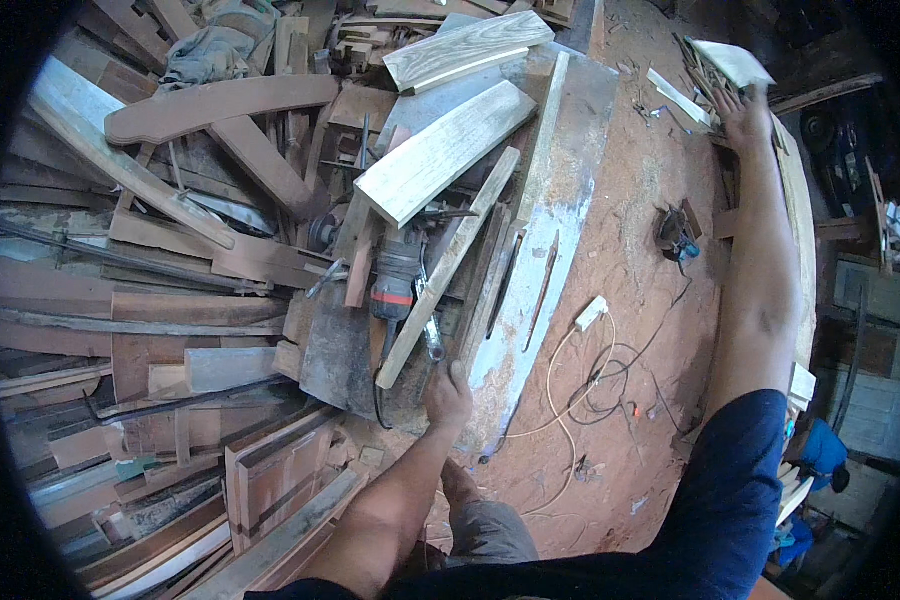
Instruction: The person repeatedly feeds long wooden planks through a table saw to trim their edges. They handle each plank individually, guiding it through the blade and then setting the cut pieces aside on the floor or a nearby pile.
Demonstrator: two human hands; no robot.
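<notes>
Right hand (pixel 745 118): arm stretched forward, well off the counter's right edge; fingers spread, at the near side of a pale board (pixel 733 64). Contact with the board cannot be made out for certain.

Pale board: one, beyond the counter's right edge, level with its far end.

Left hand (pixel 450 396): at the counter's near end, just beside a silver metal tool (pixel 433 338); fingers largely hidden, so whether it grips anything cannot be told.

Counter (pixel 558 235): one, worn, whitish along the right, two long slots near that edge.

On it: wide pale plank (pixel 445 152), slanting, toward the far half; second plank (pixel 470 50), at the far edge; narrow wooden strip (pixel 448 270), diagonal; grey power tool (pixel 397 280) with red band, left of the strip.

Floor (pixel 625 270), reddish, right of the counter: white socket block (pixel 591 313), looped cable (pixel 571 408), small dark tool (pixel 677 235) with blue-green part.

Left of the counter: heaped wood offcuts (pixel 195 310).

Far right: a person in blue (pixel 822 448), bent over.
</notes>
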